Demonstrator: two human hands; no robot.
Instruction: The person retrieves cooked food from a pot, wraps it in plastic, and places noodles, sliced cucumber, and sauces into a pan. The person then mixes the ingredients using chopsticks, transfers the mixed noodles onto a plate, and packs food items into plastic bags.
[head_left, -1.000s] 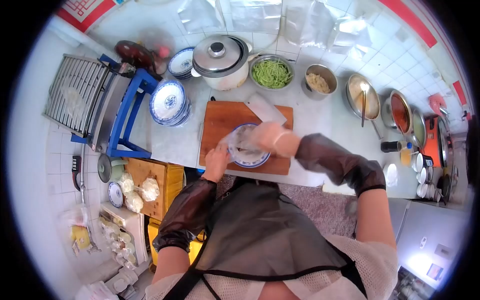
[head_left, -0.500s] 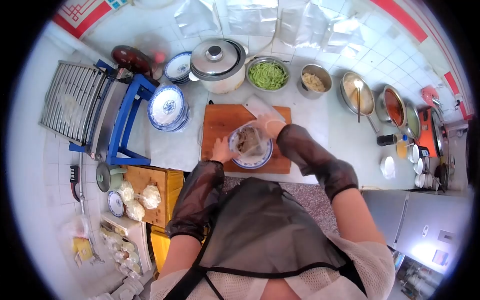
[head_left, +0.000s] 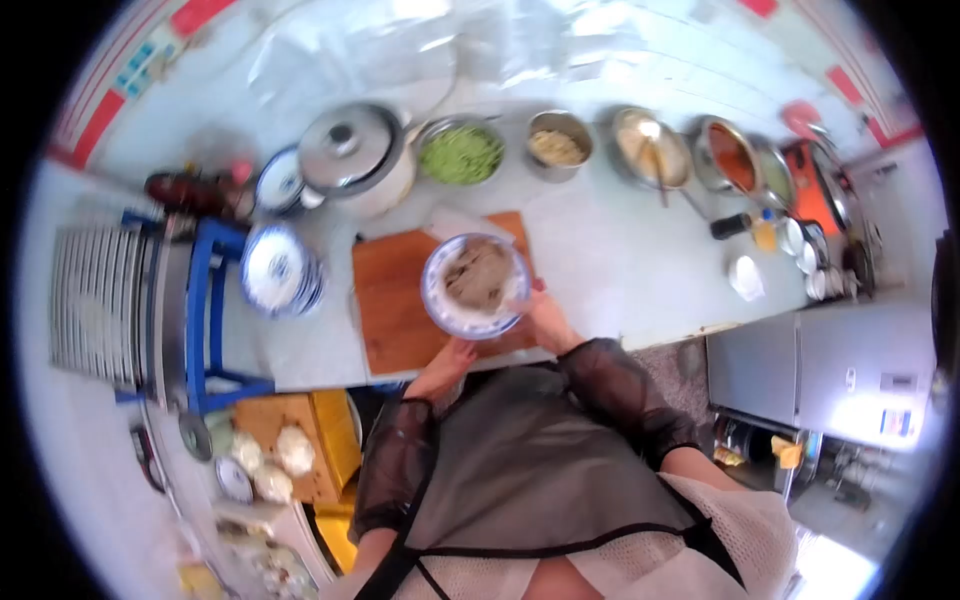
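Observation:
A white bowl with a blue rim (head_left: 436, 300) holds brownish-grey food (head_left: 478, 275), over the wooden cutting board (head_left: 388, 300). My left hand (head_left: 450, 362) grips the bowl's near edge from below, its fingers partly hidden under it. On the right side, my right hand (head_left: 543, 315) is closed on the rim, slightly blurred. Behind the bowl lies the cleaver (head_left: 450, 222), its blade partly covered by the bowl.
Stacked plates (head_left: 272, 268) and a lidded cooker (head_left: 352, 160) stand at the left. Green shreds (head_left: 462, 154), a pot of pale food (head_left: 558, 146), a pan (head_left: 650, 148) and red sauce (head_left: 731, 158) line the back. A blue frame (head_left: 205, 300) is far left.
The bowl has come up off the board, with a hand on each side of it. The clear plastic seen over the food is no longer visible. The view has swung to the right.

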